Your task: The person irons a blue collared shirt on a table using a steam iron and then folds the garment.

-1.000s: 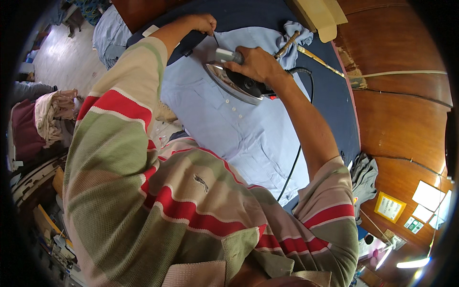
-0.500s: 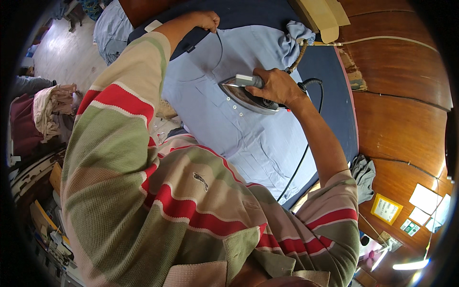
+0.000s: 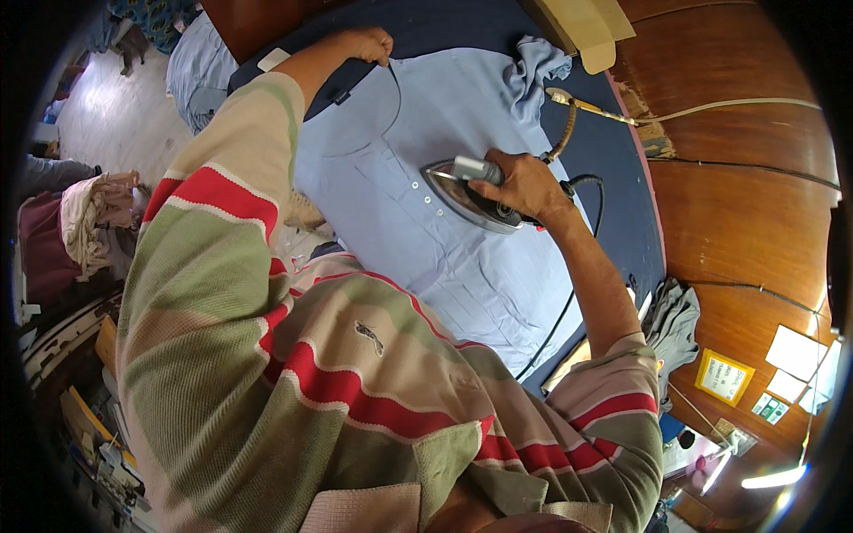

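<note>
A light blue shirt (image 3: 355, 195) lies spread on a dark blue padded ironing surface (image 3: 600, 213). Its neckline has a dark edge, and a few white buttons (image 3: 426, 200) run along the front strip. My right hand (image 3: 530, 188) is wrapped round the handle of a steam iron (image 3: 466, 202), whose soleplate rests on the shirt just right of the buttons. At the far left, my left hand (image 3: 370, 44) pinches the shirt's neck edge, fingers closed. A sleeve (image 3: 538, 75) lies bunched at the far right.
A black cord (image 3: 569, 306) and a brown hose (image 3: 566, 133) trail from the iron. An open cardboard box (image 3: 582, 31) stands at the far right by a wooden wall (image 3: 737, 213). Grey cloth (image 3: 673, 324) lies at right; more blue clothing (image 3: 200, 71) is heaped at far left.
The iron has slid a little to the right, away from the buttons, in my right hand. My left hand keeps its pinch on the neck edge. The whole view has shifted slightly.
</note>
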The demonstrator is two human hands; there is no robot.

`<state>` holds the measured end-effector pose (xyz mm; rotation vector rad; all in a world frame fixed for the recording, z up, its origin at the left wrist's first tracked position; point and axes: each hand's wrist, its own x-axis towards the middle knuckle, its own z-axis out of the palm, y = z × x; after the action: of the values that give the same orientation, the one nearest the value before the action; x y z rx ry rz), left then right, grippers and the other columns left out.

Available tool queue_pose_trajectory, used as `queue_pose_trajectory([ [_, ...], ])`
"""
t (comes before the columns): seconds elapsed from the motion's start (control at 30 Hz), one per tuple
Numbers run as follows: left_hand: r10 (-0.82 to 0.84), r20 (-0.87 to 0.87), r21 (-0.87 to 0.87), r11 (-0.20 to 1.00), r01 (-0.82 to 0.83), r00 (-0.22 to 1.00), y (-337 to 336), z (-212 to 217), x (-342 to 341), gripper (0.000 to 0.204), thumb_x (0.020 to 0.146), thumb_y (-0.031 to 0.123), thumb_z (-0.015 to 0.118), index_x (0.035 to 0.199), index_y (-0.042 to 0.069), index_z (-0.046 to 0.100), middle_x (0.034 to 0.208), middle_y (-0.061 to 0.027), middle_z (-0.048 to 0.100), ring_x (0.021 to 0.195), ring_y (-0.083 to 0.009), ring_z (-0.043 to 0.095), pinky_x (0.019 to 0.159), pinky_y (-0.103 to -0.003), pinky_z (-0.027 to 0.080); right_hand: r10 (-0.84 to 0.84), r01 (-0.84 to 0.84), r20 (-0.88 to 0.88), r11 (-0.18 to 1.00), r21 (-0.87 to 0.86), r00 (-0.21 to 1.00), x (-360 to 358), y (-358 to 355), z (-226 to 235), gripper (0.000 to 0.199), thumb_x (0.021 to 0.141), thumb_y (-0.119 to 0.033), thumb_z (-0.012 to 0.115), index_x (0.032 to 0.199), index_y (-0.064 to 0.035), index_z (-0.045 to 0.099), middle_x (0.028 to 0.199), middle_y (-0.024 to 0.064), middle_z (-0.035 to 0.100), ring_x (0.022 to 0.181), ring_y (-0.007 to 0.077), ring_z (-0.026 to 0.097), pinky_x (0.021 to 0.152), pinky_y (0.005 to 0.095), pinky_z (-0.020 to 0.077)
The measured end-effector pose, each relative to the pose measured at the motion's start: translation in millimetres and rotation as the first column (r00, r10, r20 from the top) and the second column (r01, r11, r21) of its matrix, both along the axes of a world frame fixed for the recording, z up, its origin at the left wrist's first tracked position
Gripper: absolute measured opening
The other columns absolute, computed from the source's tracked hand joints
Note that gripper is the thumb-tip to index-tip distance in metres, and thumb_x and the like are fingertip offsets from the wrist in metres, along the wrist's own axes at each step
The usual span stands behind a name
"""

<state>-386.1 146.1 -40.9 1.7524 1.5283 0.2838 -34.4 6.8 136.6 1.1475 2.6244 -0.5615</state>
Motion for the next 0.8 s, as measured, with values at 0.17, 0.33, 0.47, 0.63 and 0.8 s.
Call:
queue_pose_trajectory([
  [0.17, 0.020, -0.019, 0.048, 0.999, -0.019, 1.000, -1, 0, -1, 0.018, 0.068, 0.016, 0.072, 0.075, 0.007, 0.059, 0.063, -0.0013, 0.055, 0.058, -0.0128, 0.050, 0.051, -0.031, 0.039, -0.130, 0.138, -0.132, 0.989, 0.059, 0.983, -9, 20, -11, 0.052, 0.080, -0.053, 0.057, 0.097, -0.0044, 0.063, 0.070, 0.0200, 0.064, 0.069, 0.0348, 0.065, 0.067, 0.0403, 0.0517],
  [0.33, 0.036, -0.068, 0.086, 0.996, -0.030, 0.997, -5, 4, 3, 0.017, 0.068, 0.017, 0.071, 0.075, 0.008, 0.058, 0.064, -0.0013, 0.056, 0.060, -0.0129, 0.051, 0.053, -0.032, 0.040, -0.027, 0.030, -0.044, 0.998, 0.061, 0.999, -43, 31, -6, 0.054, 0.080, -0.053, 0.055, 0.103, -0.0056, 0.063, 0.076, 0.0206, 0.065, 0.074, 0.0338, 0.066, 0.069, 0.0410, 0.0520],
  [0.47, 0.022, -0.063, 0.094, 0.995, -0.016, 0.998, -5, 1, -2, 0.017, 0.067, 0.017, 0.071, 0.075, 0.008, 0.059, 0.065, -0.0012, 0.056, 0.060, -0.0129, 0.051, 0.054, -0.032, 0.041, -0.013, 0.015, -0.040, 0.999, 0.048, 0.999, -56, 37, -10, 0.056, 0.079, -0.056, 0.054, 0.104, -0.0066, 0.063, 0.078, 0.0203, 0.066, 0.075, 0.0338, 0.066, 0.072, 0.0413, 0.0524],
  [0.63, 0.038, -0.046, 0.069, 0.997, -0.034, 0.998, -2, -3, 0, 0.018, 0.067, 0.017, 0.072, 0.075, 0.008, 0.059, 0.065, -0.0012, 0.056, 0.060, -0.0132, 0.050, 0.054, -0.032, 0.041, 0.101, -0.100, -0.004, 0.994, 0.044, 0.995, -49, 40, -5, 0.057, 0.078, -0.056, 0.055, 0.107, -0.0071, 0.063, 0.079, 0.0191, 0.066, 0.075, 0.0324, 0.066, 0.072, 0.0405, 0.0527],
  [0.8, 0.021, -0.034, 0.113, 0.993, -0.017, 0.999, 4, -21, -6, 0.019, 0.066, 0.017, 0.072, 0.076, 0.007, 0.059, 0.065, -0.0019, 0.056, 0.060, -0.0137, 0.051, 0.054, -0.033, 0.041, 0.209, -0.208, -0.038, 0.978, 0.026, 0.977, -52, 48, -8, 0.058, 0.077, -0.056, 0.055, 0.106, -0.0064, 0.062, 0.076, 0.0190, 0.066, 0.074, 0.0330, 0.065, 0.071, 0.0399, 0.0526],
])
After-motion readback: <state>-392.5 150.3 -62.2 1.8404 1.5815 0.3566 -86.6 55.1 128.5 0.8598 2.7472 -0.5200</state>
